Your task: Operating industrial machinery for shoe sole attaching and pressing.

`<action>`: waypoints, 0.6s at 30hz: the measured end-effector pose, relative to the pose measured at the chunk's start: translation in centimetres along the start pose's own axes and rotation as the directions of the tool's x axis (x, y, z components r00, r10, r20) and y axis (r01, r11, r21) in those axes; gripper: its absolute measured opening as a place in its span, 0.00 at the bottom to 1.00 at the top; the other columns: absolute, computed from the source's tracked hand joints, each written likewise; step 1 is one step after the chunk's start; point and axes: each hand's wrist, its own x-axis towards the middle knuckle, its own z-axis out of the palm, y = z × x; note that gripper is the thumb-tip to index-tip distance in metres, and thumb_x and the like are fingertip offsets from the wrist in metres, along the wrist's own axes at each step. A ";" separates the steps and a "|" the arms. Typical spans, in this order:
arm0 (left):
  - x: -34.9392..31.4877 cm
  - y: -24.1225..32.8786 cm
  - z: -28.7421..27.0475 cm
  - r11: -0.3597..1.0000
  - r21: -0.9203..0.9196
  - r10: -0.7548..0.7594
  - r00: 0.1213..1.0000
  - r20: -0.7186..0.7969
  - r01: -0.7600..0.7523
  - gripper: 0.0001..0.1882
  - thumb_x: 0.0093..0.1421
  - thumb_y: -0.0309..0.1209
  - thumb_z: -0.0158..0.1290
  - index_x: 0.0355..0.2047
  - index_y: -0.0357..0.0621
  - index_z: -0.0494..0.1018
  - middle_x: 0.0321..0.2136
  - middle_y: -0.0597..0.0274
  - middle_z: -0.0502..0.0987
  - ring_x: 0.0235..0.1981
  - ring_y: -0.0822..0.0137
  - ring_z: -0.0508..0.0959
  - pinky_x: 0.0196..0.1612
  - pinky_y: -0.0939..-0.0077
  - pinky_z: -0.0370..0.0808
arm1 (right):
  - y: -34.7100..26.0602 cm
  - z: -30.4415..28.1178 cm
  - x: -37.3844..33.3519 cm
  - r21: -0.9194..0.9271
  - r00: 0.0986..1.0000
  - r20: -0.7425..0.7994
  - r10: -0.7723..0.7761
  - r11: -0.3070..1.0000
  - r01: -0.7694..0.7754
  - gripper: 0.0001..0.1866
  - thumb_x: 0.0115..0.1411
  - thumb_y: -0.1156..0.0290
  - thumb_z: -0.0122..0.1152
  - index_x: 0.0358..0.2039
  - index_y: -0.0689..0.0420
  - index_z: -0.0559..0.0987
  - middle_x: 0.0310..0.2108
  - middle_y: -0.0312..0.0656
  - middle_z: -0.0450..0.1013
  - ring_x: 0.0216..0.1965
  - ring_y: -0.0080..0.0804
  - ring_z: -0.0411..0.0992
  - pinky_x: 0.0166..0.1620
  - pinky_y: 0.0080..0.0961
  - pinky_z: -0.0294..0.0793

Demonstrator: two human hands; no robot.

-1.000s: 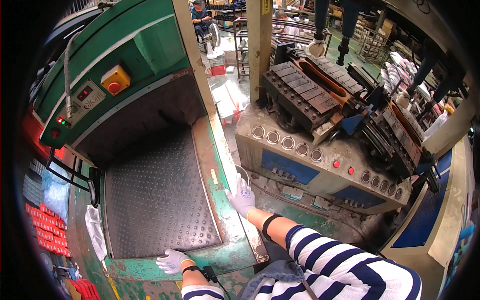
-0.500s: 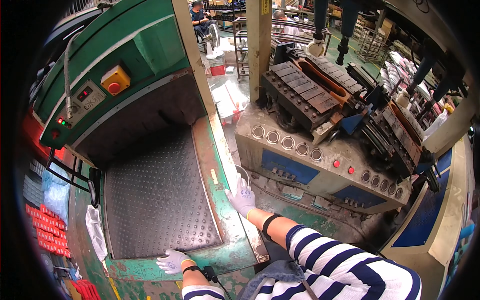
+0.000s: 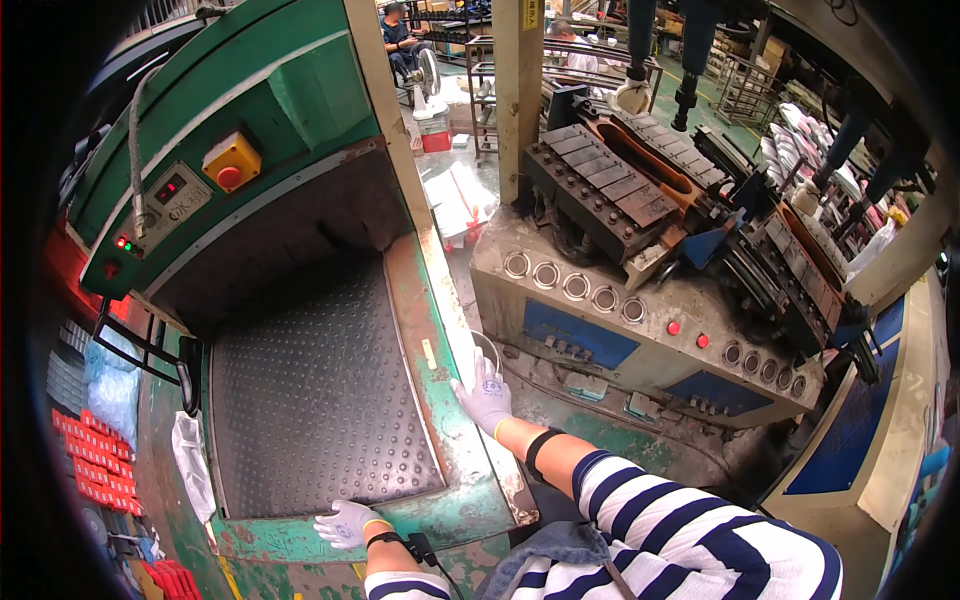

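Both my hands wear thin pale gloves with coloured cuffs and rest on the green metal frame of a machine. My left hand lies on the front rim with its fingers spread to the left. Over the right-hand rim, my right hand stretches its fingers forward along the edge. Neither hand holds anything. Between the rims lies a black studded mat, running back under a dark opening in the green housing. A small pale strip sits on the rim ahead of my right hand.
A yellow box with a red push button and a panel with a lit display are on the housing. To the right stands a bench machine with clamps, gauges and red buttons. Red boxes are stacked at left. Two people sit far back.
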 end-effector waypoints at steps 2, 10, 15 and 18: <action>0.0 0.0 -0.1 1.000 -0.007 -0.003 1.000 0.011 0.003 0.31 0.67 0.46 0.36 0.67 0.48 0.61 0.69 0.59 0.60 0.70 0.59 0.58 0.70 0.54 0.52 | -0.1 0.0 0.0 0.001 1.000 0.005 0.004 1.000 -0.004 0.48 0.61 0.42 0.53 0.72 0.57 0.50 0.65 0.55 0.60 0.57 0.55 0.69 0.57 0.49 0.70; -0.2 0.2 -1.0 1.000 0.009 -0.009 0.999 0.050 0.009 0.31 0.68 0.46 0.35 0.68 0.48 0.60 0.70 0.59 0.59 0.71 0.59 0.57 0.71 0.54 0.51 | 0.0 0.0 0.0 -0.018 1.000 0.017 0.019 1.000 -0.018 0.48 0.62 0.41 0.53 0.72 0.57 0.50 0.66 0.56 0.59 0.57 0.55 0.69 0.57 0.48 0.69; -0.2 0.2 -1.0 1.000 0.011 -0.009 0.998 0.062 0.009 0.31 0.68 0.46 0.35 0.68 0.48 0.59 0.70 0.59 0.59 0.71 0.60 0.57 0.71 0.55 0.51 | 0.0 0.0 0.0 -0.011 1.000 0.009 0.005 1.000 -0.005 0.47 0.62 0.41 0.53 0.72 0.57 0.50 0.66 0.56 0.59 0.58 0.55 0.69 0.57 0.48 0.69; -0.1 0.2 -0.6 1.000 0.020 -0.015 0.999 0.038 0.014 0.31 0.68 0.46 0.36 0.68 0.48 0.59 0.70 0.59 0.59 0.71 0.60 0.57 0.71 0.55 0.51 | 0.0 0.0 0.0 -0.008 1.000 0.012 0.008 1.000 -0.007 0.47 0.62 0.41 0.53 0.71 0.58 0.51 0.66 0.56 0.59 0.58 0.55 0.69 0.57 0.48 0.69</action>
